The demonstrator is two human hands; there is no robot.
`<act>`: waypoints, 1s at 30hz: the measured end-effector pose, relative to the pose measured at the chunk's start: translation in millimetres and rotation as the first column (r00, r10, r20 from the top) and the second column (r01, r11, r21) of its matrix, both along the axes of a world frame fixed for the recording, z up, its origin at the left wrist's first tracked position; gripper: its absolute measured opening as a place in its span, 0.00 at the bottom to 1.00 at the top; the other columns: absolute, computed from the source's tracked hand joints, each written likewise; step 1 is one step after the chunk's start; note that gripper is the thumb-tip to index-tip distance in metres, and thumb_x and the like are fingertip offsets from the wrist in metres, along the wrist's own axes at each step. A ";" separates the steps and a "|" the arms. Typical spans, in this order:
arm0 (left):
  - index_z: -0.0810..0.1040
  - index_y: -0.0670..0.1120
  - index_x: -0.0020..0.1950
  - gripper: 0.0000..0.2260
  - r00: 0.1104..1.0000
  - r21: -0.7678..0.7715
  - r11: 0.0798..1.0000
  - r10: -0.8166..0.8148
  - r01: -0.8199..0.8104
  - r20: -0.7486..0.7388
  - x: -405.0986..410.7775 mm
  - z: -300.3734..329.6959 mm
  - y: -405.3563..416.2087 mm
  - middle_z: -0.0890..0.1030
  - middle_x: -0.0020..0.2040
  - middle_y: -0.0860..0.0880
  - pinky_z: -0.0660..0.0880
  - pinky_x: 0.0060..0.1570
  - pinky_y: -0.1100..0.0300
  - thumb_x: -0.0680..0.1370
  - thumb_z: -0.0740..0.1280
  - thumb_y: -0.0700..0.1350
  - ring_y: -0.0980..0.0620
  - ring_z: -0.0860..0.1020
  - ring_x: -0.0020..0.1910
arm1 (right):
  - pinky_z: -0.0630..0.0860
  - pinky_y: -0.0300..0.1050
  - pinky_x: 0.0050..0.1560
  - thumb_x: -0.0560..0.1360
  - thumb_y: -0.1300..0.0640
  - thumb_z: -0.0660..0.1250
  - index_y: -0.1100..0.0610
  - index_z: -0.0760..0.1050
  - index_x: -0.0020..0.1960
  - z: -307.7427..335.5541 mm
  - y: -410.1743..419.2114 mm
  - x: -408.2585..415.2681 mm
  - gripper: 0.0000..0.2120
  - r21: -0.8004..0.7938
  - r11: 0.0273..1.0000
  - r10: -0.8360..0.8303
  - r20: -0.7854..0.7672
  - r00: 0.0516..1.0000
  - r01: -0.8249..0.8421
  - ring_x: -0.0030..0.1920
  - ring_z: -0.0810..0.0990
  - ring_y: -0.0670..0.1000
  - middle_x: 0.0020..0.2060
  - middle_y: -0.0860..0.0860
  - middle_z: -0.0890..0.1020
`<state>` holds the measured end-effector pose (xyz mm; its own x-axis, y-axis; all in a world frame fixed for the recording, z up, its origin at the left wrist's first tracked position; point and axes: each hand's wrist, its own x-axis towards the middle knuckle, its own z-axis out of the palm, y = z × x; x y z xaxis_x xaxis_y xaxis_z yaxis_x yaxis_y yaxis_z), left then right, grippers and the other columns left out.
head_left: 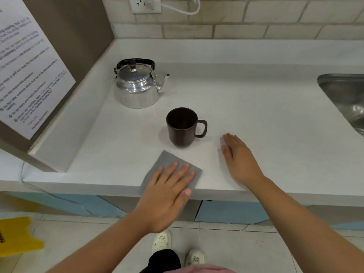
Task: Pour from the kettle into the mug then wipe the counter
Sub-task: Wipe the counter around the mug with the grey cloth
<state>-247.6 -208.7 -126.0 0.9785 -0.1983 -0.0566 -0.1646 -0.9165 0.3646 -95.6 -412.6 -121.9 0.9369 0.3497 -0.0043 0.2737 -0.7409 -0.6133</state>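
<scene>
A shiny metal kettle [137,85] with a black handle stands at the back left of the white counter [256,107], spout pointing right. A dark brown mug [182,127] stands upright in front of it, handle to the right. A grey cloth [167,164] lies flat at the counter's front edge, just in front of the mug. My left hand [169,194] lies palm down on the cloth with fingers spread. My right hand [240,158] rests flat on the bare counter to the right of the mug, holding nothing.
A steel sink [346,99] is sunk into the counter at the right. A brown side panel with a printed notice [29,71] closes off the left. A tiled wall with a socket and white cable [177,8] runs behind. A yellow sign [17,237] lies on the floor.
</scene>
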 end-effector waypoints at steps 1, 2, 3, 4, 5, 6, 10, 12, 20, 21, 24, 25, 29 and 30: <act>0.46 0.59 0.78 0.24 0.997 -0.020 0.997 -0.077 0.077 -0.009 5.5 -0.3 -17.1 0.44 0.79 0.60 0.33 0.73 0.55 0.82 0.37 0.59 0.60 0.35 0.75 | 0.54 0.41 0.73 0.82 0.55 0.53 0.59 0.63 0.74 0.7 -8.9 -4.2 0.21 0.040 0.999 -0.032 0.015 0.999 0.031 0.75 0.61 0.54 0.74 0.54 0.66; 0.47 0.58 0.79 0.24 0.990 -0.033 0.990 -0.137 0.136 -0.021 17.0 0.1 -33.8 0.44 0.79 0.59 0.32 0.72 0.55 0.83 0.38 0.58 0.59 0.35 0.75 | 0.57 0.40 0.71 0.82 0.56 0.54 0.60 0.67 0.72 2.1 -17.0 -7.7 0.20 0.088 0.995 -0.059 0.031 0.998 0.056 0.73 0.65 0.54 0.72 0.55 0.69; 0.48 0.57 0.79 0.23 0.983 -0.039 0.983 -0.181 0.180 -0.033 33.6 1.1 -49.2 0.45 0.79 0.58 0.32 0.72 0.55 0.84 0.41 0.57 0.58 0.36 0.76 | 0.60 0.37 0.68 0.82 0.57 0.55 0.60 0.70 0.70 4.2 -23.6 -10.3 0.18 0.141 0.987 -0.086 0.042 0.995 0.079 0.71 0.69 0.54 0.70 0.56 0.73; 0.49 0.56 0.79 0.22 0.974 -0.037 0.975 -0.221 0.219 -0.048 53.2 2.4 -63.3 0.46 0.80 0.57 0.32 0.72 0.54 0.85 0.43 0.55 0.57 0.37 0.76 | 0.61 0.34 0.65 0.81 0.58 0.55 0.60 0.72 0.68 6.8 -28.6 -12.3 0.17 0.188 0.977 -0.111 0.043 0.993 0.102 0.68 0.72 0.52 0.67 0.55 0.75; 0.50 0.55 0.79 0.21 0.964 -0.029 0.966 -0.259 0.258 -0.062 73.5 3.8 -75.3 0.47 0.80 0.56 0.33 0.73 0.53 0.85 0.45 0.53 0.55 0.39 0.77 | 0.61 0.31 0.63 0.81 0.59 0.55 0.60 0.73 0.67 9.2 -31.8 -13.3 0.17 0.223 0.968 -0.129 0.038 0.991 0.117 0.66 0.73 0.50 0.66 0.54 0.77; 0.52 0.53 0.79 0.21 0.954 -0.020 0.957 -0.292 0.291 -0.068 92.8 6.3 -84.5 0.48 0.80 0.54 0.34 0.73 0.51 0.85 0.47 0.52 0.54 0.40 0.77 | 0.62 0.27 0.61 0.81 0.60 0.55 0.59 0.74 0.66 11.7 -33.3 -14.0 0.16 0.247 0.962 -0.131 0.034 0.991 0.119 0.64 0.74 0.48 0.64 0.54 0.78; 0.73 0.43 0.69 0.15 0.934 -0.165 0.921 -0.357 0.353 0.008 128.6 21.1 -86.6 0.72 0.71 0.45 0.48 0.74 0.45 0.84 0.57 0.44 0.48 0.60 0.75 | 0.60 0.19 0.58 0.81 0.62 0.54 0.59 0.70 0.69 18.2 -24.8 -15.7 0.18 0.290 0.956 -0.049 -0.012 0.999 0.050 0.62 0.73 0.46 0.64 0.54 0.77; 0.80 0.42 0.56 0.09 0.935 -0.254 0.901 -0.323 0.351 0.145 114.9 23.0 -66.8 0.81 0.59 0.45 0.60 0.70 0.45 0.82 0.62 0.40 0.48 0.72 0.64 | 0.58 0.20 0.61 0.82 0.58 0.53 0.56 0.63 0.74 16.1 -18.6 -19.3 0.20 0.287 0.957 0.067 -0.085 0.994 -0.040 0.67 0.69 0.45 0.70 0.52 0.72; 0.83 0.46 0.46 0.10 0.825 -0.329 0.872 0.464 -0.361 0.323 75.9 14.2 64.0 0.85 0.44 0.49 0.69 0.46 0.60 0.75 0.63 0.48 0.48 0.80 0.44 | 0.31 0.52 0.73 0.78 0.37 0.39 0.41 0.37 0.77 -13.1 -24.6 21.1 0.28 -0.421 0.885 0.224 0.012 0.975 -0.198 0.77 0.33 0.54 0.78 0.47 0.39; 0.83 0.43 0.49 0.09 0.796 -0.290 0.865 0.495 -0.410 0.349 84.0 10.9 74.4 0.85 0.47 0.45 0.70 0.48 0.58 0.78 0.65 0.44 0.43 0.80 0.47 | 0.31 0.56 0.73 0.78 0.37 0.38 0.41 0.37 0.77 -12.2 -23.2 42.3 0.28 -0.462 0.873 0.173 0.000 0.985 -0.153 0.76 0.33 0.57 0.78 0.47 0.39; 0.80 0.38 0.55 0.08 0.762 -0.222 0.859 0.512 -0.462 0.396 107.4 -0.1 91.6 0.83 0.52 0.38 0.71 0.55 0.52 0.81 0.64 0.38 0.37 0.79 0.52 | 0.32 0.66 0.71 0.78 0.37 0.39 0.39 0.38 0.76 -3.5 -9.8 107.6 0.28 -0.528 0.848 0.017 -0.042 0.999 -0.036 0.76 0.33 0.64 0.78 0.49 0.38; 0.79 0.38 0.55 0.08 0.772 -0.194 0.869 0.494 -0.456 0.399 111.8 -4.0 93.5 0.82 0.50 0.38 0.71 0.53 0.50 0.81 0.62 0.39 0.36 0.78 0.51 | 0.31 0.67 0.70 0.78 0.37 0.39 0.38 0.38 0.76 -2.4 0.9 120.8 0.27 -0.536 0.843 0.026 -0.053 0.998 -0.050 0.75 0.33 0.65 0.78 0.50 0.37; 0.77 0.38 0.62 0.12 0.825 -0.122 0.893 0.447 -0.433 0.345 116.8 -17.4 94.0 0.81 0.60 0.38 0.68 0.64 0.46 0.83 0.59 0.41 0.37 0.76 0.61 | 0.33 0.65 0.72 0.79 0.38 0.42 0.38 0.42 0.76 -10.7 48.8 128.8 0.27 -0.512 0.716 0.532 -0.038 0.846 -0.474 0.76 0.34 0.60 0.79 0.48 0.40; 0.76 0.38 0.66 0.14 0.834 -0.135 0.889 0.458 -0.438 0.308 116.6 -18.2 93.6 0.78 0.65 0.39 0.64 0.69 0.47 0.83 0.60 0.40 0.39 0.73 0.67 | 0.34 0.64 0.72 0.79 0.40 0.45 0.40 0.42 0.77 -12.5 53.3 131.5 0.27 -0.512 0.661 0.625 -0.028 0.780 -0.548 0.77 0.35 0.58 0.79 0.47 0.41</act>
